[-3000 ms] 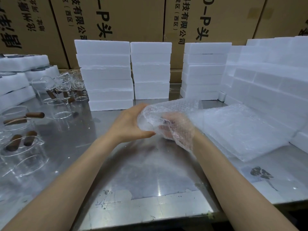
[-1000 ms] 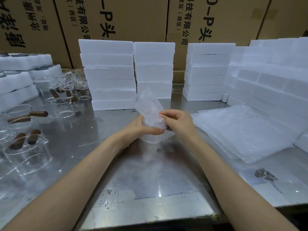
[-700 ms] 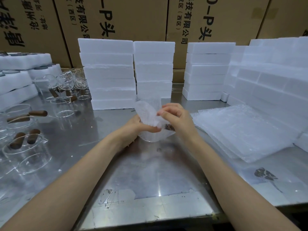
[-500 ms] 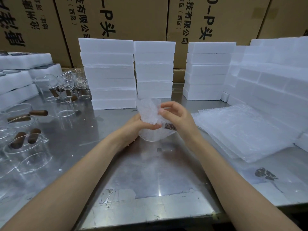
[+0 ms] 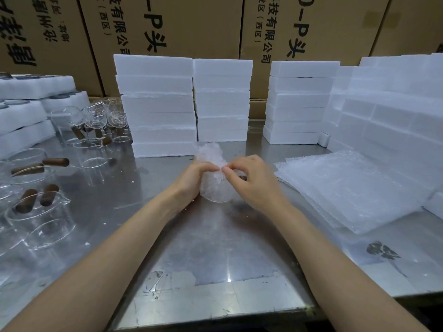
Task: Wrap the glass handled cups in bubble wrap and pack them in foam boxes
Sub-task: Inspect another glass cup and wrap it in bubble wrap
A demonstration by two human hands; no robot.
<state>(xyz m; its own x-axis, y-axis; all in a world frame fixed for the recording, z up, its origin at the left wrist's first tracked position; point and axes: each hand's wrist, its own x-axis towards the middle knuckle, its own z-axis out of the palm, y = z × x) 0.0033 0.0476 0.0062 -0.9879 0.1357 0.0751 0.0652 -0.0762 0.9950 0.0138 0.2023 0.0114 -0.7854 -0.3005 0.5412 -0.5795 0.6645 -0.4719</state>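
Both hands were closer together than half a second before: the tall flap of bubble wrap [image 5: 211, 164] that had stood up between them was bunched lower, and the right hand [image 5: 251, 180] had dropped from the raised pinch down onto the top of the bundle. The left hand [image 5: 194, 180] had hardly shifted, its fingers [image 5: 211, 167] curled round the bundle's left side. The right fingers [image 5: 229, 173] were curled too, pinching the crumpled wrap right where the left fingertips ended.

Around the bundle, bare glass cups [image 5: 43, 212] with brown handles were crowded on the left of the counter [image 5: 215, 259]. Stacks of white foam boxes [image 5: 158, 109] were lined up just behind the hands, with more banked up on the right. A pile of flat bubble wrap sheets [image 5: 347, 188] was lying to the right, near the right wrist. Big cardboard cartons [image 5: 167, 27] were stacked at the back.

The wrapped cup [image 5: 215, 195] was standing on the counter between the hands, mostly hidden by wrap and fingers; only its clear round base rim was showing at the bottom, and a dark bit, maybe the handle, was peeking out by the right palm.
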